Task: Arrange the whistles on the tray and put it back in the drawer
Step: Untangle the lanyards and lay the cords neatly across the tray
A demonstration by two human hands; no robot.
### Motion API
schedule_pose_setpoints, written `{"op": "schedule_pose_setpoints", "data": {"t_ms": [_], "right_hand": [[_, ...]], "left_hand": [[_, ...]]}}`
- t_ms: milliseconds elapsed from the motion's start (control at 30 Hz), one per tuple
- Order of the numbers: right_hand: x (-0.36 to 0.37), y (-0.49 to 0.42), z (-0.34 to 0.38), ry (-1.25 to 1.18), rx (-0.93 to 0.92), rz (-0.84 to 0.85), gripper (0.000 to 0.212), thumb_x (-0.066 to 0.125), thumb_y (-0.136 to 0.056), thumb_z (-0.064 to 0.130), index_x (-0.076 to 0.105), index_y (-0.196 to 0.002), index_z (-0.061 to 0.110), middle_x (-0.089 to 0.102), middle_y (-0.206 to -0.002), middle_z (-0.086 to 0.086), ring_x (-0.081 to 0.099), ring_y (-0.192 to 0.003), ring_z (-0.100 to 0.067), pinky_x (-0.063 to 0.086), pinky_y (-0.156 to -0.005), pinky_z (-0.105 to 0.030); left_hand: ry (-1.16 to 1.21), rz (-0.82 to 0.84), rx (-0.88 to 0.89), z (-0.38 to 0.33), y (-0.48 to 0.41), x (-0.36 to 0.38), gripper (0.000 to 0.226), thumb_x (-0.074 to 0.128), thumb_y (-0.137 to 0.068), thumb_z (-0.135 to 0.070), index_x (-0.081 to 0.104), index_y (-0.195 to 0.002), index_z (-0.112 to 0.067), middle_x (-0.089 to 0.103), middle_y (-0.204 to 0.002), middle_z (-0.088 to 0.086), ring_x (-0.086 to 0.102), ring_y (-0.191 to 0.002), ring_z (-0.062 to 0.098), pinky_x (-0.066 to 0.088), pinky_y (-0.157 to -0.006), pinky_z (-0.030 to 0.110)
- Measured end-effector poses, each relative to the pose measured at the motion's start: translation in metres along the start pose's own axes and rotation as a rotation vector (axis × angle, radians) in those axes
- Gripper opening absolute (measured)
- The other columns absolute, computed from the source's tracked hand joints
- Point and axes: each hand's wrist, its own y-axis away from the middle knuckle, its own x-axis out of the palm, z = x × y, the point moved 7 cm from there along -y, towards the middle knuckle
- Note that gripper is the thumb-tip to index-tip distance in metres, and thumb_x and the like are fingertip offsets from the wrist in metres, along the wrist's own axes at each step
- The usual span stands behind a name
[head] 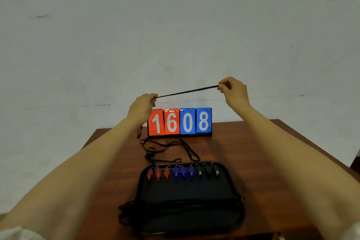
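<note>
Currently a black cord is being pinched taut between left hand and right hand, its length rising rightward; whistles on the tray are apparently lying mouthpieces nearward.

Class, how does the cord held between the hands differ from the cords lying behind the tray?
The held cord is taut; the table cords lie slack and looped. The held cord is raised, pinched by left hand and right hand; the table cords lie flat. Both are thin and black.
</note>
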Motion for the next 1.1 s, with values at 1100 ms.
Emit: {"op": "schedule_pose_setpoints", "data": {"t_ms": [1100], "right_hand": [[0.014,0.198,-0.169,0.575,0.46,0.531,0.024,0.059,-0.088,0.022,0.064,-0.071,0.007,0.071,-0.094,-0.012,0.066,-0.087,-0.033,0.055,-0.081,-0.044]], "left_hand": [[-0.002,0.488,-0.389,0.107,0.203,0.093,0.018,0.06,-0.091,-0.031,0.068,-0.088,-0.015,0.068,-0.096,0.009,0.061,-0.091,0.024,0.047,-0.078,0.033]]}}
